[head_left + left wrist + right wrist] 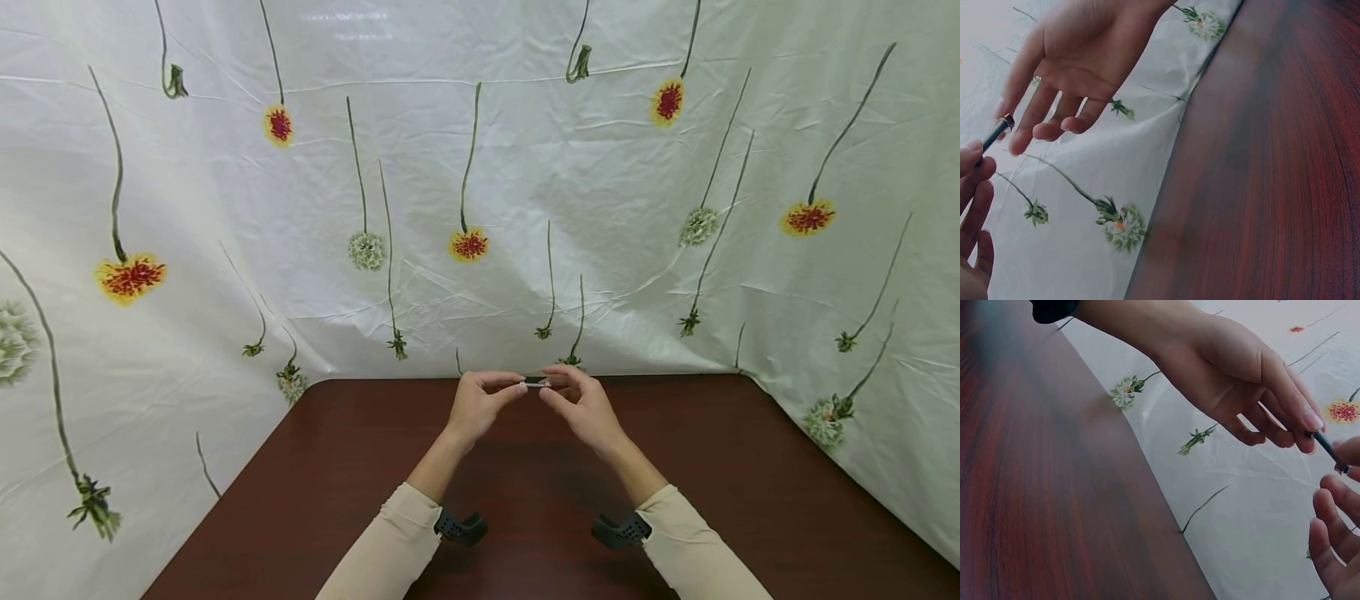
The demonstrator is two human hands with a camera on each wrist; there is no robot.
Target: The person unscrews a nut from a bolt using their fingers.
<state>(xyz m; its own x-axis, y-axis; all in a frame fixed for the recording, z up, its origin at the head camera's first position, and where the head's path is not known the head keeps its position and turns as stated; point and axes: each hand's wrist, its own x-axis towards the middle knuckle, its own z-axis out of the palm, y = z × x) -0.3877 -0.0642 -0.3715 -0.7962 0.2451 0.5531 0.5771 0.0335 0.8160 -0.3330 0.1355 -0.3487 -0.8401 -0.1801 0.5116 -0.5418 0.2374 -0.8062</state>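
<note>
A slim metal bolt (535, 385) lies level between the two hands, held above the table. My left hand (476, 407) pinches one end of it between thumb and fingertips. At the other end, my right hand (588, 410) grips it with thumb and forefinger. In the left wrist view the bolt (994, 134) shows its threaded shank, with the wider head by the right hand's fingertips. The right wrist view shows the bolt (1325, 446) with its threaded end at the left thumb; the fingertips partly hide that end. The other fingers of both hands are spread loosely.
Below the hands is a dark red-brown wooden table (517, 500). A pale cloth (525, 175) printed with flowers and stems hangs behind it and along both sides. Black wrist bands (461, 527) sit over beige sleeves (393, 542).
</note>
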